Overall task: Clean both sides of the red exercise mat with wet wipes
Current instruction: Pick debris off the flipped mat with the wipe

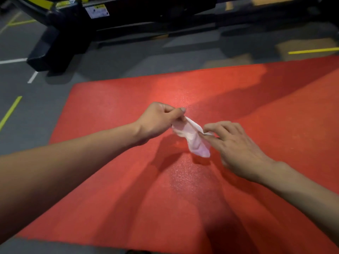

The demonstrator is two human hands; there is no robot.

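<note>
The red exercise mat (113,110) lies flat on the grey floor and fills most of the view. A crumpled white wet wipe (192,138) hangs in the air above the mat's middle, stretched between both hands. My left hand (157,121) pinches its upper left end between thumb and fingers. My right hand (233,145) pinches the wipe's right corner with thumb and forefinger, the other fingers loosely spread. The wipe's lower end dangles free above the mat.
A black machine frame (60,37) with yellow markings stands on the floor beyond the mat's far edge. Yellow and white lines (11,110) mark the grey floor on the left. Brownish blurred shapes (304,46) lie at the far right.
</note>
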